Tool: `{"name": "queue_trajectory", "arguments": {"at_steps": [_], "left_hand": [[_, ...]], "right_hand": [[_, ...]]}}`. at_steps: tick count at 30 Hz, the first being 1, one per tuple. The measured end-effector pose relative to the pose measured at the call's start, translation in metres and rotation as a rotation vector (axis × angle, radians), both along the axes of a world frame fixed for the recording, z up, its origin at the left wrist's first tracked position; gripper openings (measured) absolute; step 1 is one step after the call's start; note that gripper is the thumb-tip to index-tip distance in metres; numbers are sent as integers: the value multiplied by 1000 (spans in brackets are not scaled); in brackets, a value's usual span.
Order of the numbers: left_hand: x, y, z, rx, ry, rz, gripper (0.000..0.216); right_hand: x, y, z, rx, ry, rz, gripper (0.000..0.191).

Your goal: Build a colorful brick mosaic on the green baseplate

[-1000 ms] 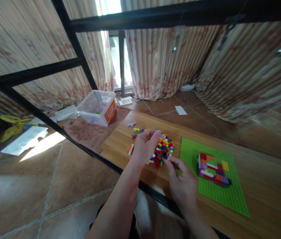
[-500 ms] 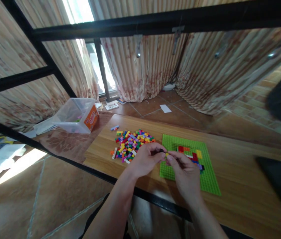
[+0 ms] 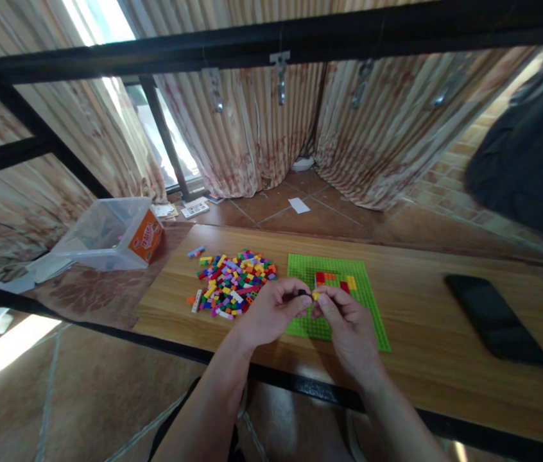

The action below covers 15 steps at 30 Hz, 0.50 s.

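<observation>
Head view. Both bare hands meet above the near part of a green board (image 3: 372, 321) that lies flat on the wooden worktop (image 3: 420, 359). The left hand (image 3: 274, 311) pinches a small black brick (image 3: 304, 293) between thumb and fingers; the right hand (image 3: 348, 321) pinches a small yellow brick (image 3: 315, 296), its fingertips just beside those of the left. Whether the two bricks touch cannot be told. Behind the hands, and partly hidden by them, a low structure (image 3: 330, 278) of red and orange bricks stands on the board. To the left, a loose pile (image 3: 240, 282) of multicoloured bricks is spread on the worktop, with a white studded brick (image 3: 196, 301) at its near left edge. A black phone (image 3: 497, 321) lies on the right, well apart from the board. Beyond the worktop's left end, a clear plastic tub (image 3: 103, 237) with an orange label (image 3: 146, 237) rests on a patterned rug (image 3: 93, 295); striped curtains (image 3: 247, 128) hang behind.
</observation>
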<state>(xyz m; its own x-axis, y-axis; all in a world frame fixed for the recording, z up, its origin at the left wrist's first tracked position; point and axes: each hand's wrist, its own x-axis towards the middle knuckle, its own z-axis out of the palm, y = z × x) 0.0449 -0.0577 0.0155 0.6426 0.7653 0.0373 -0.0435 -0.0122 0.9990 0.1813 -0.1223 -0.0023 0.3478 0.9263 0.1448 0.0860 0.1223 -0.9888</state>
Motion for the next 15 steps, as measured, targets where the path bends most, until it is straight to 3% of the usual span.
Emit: {"name": "queue_trajectory", "arguments": {"at_steps": [3, 6, 8, 11, 15], "left_hand": [[3, 2, -6, -42, -13, 18, 17], [3, 6, -12, -35, 64, 96, 14], [2, 8, -14, 22, 164, 153, 12], [2, 10, -17, 126, 291, 206, 11], [6, 7, -17, 186, 343, 197, 11]], "right_hand": [[22, -3, -1, -29, -57, -73, 24], [54, -7, -5, -49, -258, -253, 22], [74, -10, -9, -63, -424, -280, 20], [89, -15, -13, -58, -605, -193, 18], [85, -16, -16, -11, -751, -47, 16]]}}
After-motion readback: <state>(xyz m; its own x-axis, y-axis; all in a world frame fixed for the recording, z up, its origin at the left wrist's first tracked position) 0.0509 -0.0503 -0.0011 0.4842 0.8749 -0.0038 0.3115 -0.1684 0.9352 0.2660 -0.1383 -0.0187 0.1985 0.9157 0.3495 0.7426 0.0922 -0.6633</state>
